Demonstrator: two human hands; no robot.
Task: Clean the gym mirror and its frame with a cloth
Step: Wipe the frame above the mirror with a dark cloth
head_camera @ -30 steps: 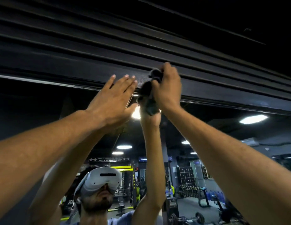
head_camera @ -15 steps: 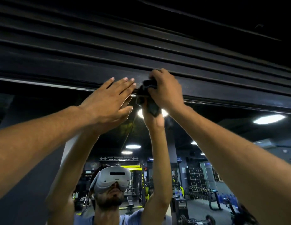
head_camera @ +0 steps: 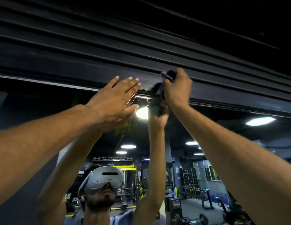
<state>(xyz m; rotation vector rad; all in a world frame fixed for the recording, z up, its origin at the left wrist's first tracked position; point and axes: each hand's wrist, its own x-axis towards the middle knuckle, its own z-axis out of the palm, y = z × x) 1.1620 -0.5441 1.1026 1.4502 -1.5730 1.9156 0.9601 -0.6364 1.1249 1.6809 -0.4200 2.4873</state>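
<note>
Both hands are raised overhead to the top edge of the mirror [head_camera: 206, 135], where the glass meets the dark ribbed frame [head_camera: 76, 69]. The left hand [head_camera: 115, 98] is laid flat, its fingers straight and spread, with the fingertips resting on the lowest band of the frame and the palm over the glass; nothing is held in it. The right hand [head_camera: 177, 88] is curled tightly round a dark cloth [head_camera: 157, 96], which is bunched against the frame just above the mirror's upper edge, a loose end hanging down over the glass. The cloth lies just beside the left fingertips, not touching them.

The step in hand is judged to be the wiping of the top frame rail and the seam beneath it. Small specks can be seen on the glass near the reflected ceiling light [head_camera: 142, 113], so that strip is likely unfinished. For the next move, steady pressure along the rail is called for, with the cloth kept bunched so that the hanging end is not dragged across the glass, and the flat hand kept as a brace.
</note>
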